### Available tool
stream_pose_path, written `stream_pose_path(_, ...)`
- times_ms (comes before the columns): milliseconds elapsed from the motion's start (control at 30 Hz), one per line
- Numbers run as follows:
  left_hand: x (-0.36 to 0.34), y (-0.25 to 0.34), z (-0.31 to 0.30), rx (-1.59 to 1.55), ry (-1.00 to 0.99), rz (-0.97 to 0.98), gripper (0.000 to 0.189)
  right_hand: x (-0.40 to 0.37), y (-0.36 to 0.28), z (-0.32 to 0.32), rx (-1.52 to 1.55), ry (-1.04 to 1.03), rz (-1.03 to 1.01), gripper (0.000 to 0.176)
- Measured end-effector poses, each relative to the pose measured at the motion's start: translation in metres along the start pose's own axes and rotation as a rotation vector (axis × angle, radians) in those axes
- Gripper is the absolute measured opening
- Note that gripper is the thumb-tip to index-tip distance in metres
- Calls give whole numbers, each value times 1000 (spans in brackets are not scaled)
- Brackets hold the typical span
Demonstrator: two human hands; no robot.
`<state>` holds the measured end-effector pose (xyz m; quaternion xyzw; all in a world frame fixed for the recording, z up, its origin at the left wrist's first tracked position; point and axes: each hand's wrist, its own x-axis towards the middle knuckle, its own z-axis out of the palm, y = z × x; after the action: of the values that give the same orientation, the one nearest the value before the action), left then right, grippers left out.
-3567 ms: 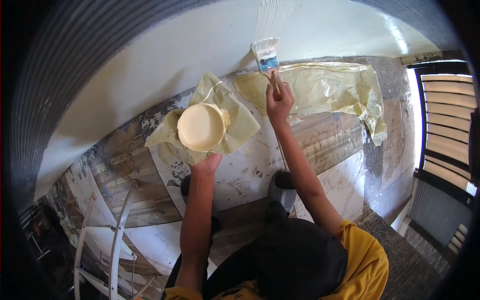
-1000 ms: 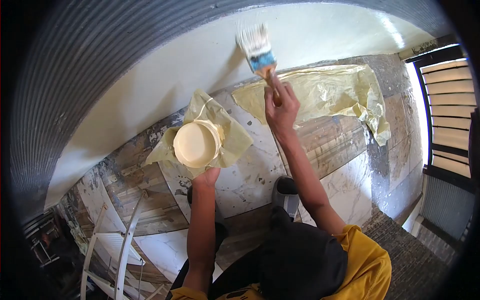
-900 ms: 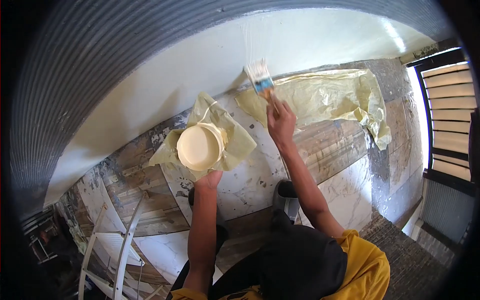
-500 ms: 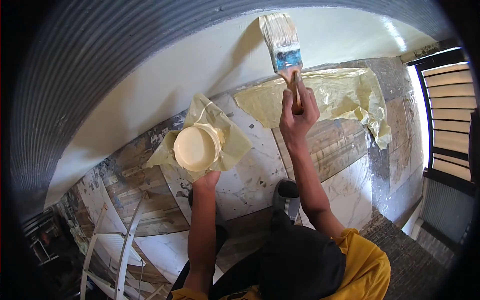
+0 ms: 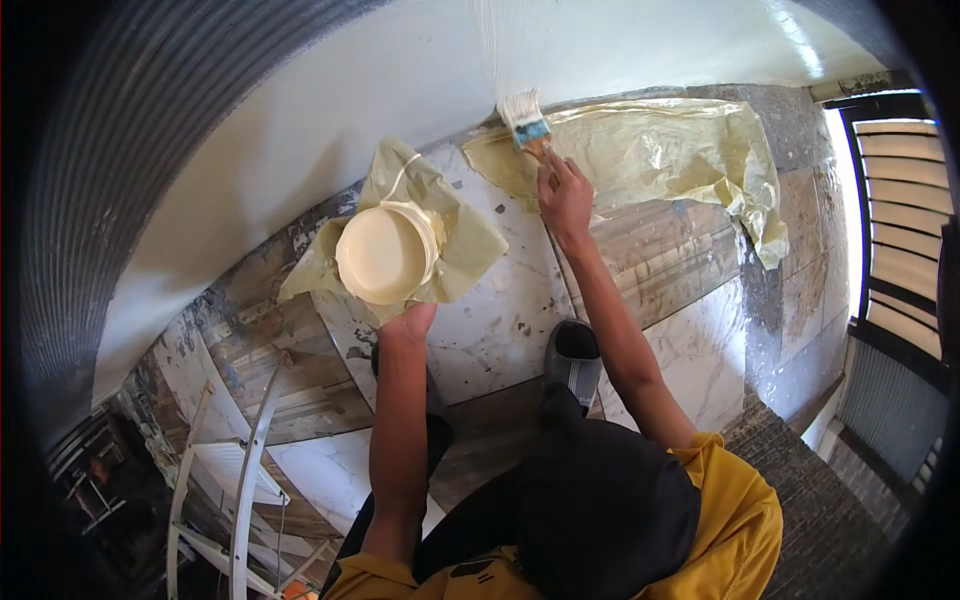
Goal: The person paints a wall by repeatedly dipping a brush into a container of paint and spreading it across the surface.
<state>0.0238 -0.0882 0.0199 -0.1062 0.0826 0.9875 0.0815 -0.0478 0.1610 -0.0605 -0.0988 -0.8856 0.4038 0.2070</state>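
Observation:
My right hand (image 5: 567, 205) grips the handle of a wide paintbrush (image 5: 527, 128) with a blue band. Its paint-coated bristles meet the lower part of the pale wall (image 5: 400, 80), close to the floor. Fresh cream streaks run down the wall above the brush. From below, my left hand (image 5: 408, 324) holds up a round paint bucket (image 5: 430, 235) of cream paint (image 5: 384, 255). A yellowish plastic sheet (image 5: 470, 245) lies between that hand and the bucket, and my left fingers are mostly hidden under it.
A second yellowish plastic sheet (image 5: 660, 150) lies on the tiled floor (image 5: 500, 310) along the wall. A stepladder (image 5: 245, 490) stands at lower left. Corrugated sheeting (image 5: 160, 110) curves across the upper left. A slatted window or door (image 5: 905, 220) is at right.
My right hand has brought the brush down the wall and a little left, to the wall's foot, leaving cream streaks above. The bucket in my left hand sits slightly higher in view.

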Motion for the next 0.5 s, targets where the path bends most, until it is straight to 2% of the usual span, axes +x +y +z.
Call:
stream_pose_path(67, 0, 0, 5, -2, -22, 0, 59, -10, 6, -8, -58, -30, 6, 31)
stream_pose_path(133, 0, 1, 9, -12, 20, 10, 59, -14, -14, -32, 74, 91, 3, 30)
stream_pose_path(267, 0, -1, 16, -2, -1, 23, 58, 6, -55, -63, 140, 168, -42, 31)
stream_pose_path(367, -2, 1, 13, -13, 54, 40, 58, 31, -55, -40, 254, 228, -106, 31)
stream_pose_path(433, 0, 2, 12, -69, 23, 19, 59, 30, -27, -9, 117, 132, -103, 30)
stream_pose_path(500, 2, 0, 19, -79, 55, 16, 59, 18, -8, 8, 145, 113, -48, 29)
